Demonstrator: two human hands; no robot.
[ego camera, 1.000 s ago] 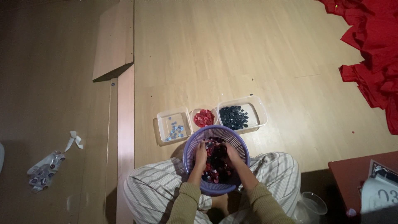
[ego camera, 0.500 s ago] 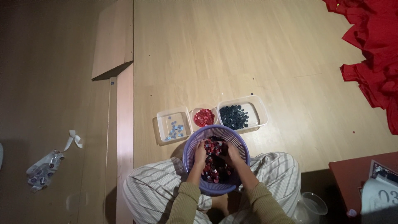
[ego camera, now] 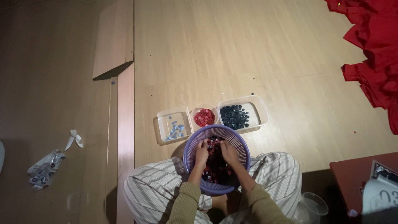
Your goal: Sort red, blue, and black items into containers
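In the head view, at six o'clock of the frame, a person sat cross-legged in striped trousers on the wooden floor (ego camera: 257,54), a purple slotted basket (ego camera: 190,151) held in the lap. Both hands were down inside it among a heap of small red and dark buttons (ego camera: 215,168).

The left hand (ego camera: 202,150) had its fingers curled down into the heap at the basket's ten o'clock. The right hand (ego camera: 227,152) did the same at one o'clock. Whether either had pinched a button could not be told; the fingertips were buried.

Judgement: sorting here would go best by picking one colour at a time, lifting with the fingertips, and keeping the basket level on the knees so nothing spills.

The basket was round, so it had no long axis; its mouth faced straight up toward the camera.

Just beyond its rim at twelve o'clock stood three clear containers in a row, close together: a square tub (ego camera: 162,124) with a few pale blue buttons, a small round cup (ego camera: 204,117) of red ones, and a rectangular tub (ego camera: 259,114) of dark blue ones.

Red cloth (ego camera: 373,49) lay at two o'clock, well apart. A crumpled wrapper (ego camera: 43,166) lay at nine o'clock.
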